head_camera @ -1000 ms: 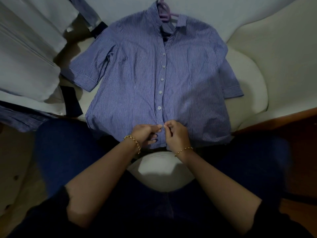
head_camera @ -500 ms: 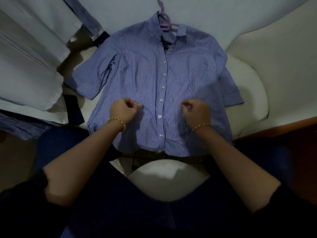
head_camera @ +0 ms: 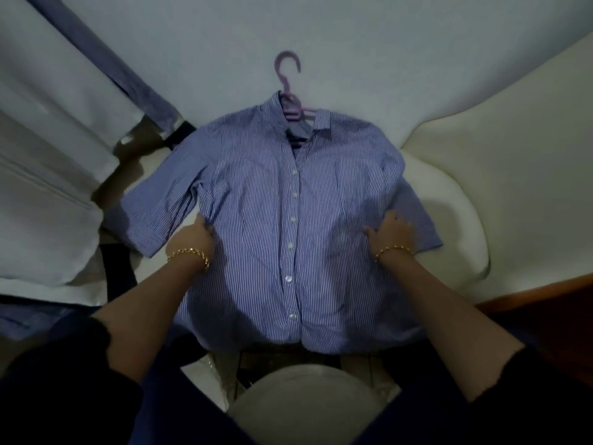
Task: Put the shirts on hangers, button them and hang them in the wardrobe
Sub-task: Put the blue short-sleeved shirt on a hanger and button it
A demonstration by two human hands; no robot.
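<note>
Shirt point(head_camera: 288, 220) on its purple hanger point(head_camera: 288, 88), flanked by two hands.
The blue striped shirt lies face up on a white sheet point(head_camera: 353, 59), buttons closed down the front and the hanger's hook poking out past the collar. Both forearms reach forward. The left hand point(head_camera: 192, 237) pinches a pucker of fabric at the side seam below the sleeve. The right hand point(head_camera: 393, 231) lies at the opposite side with its thumb spread over the front; I cannot tell whether it grasps the cloth.
</note>
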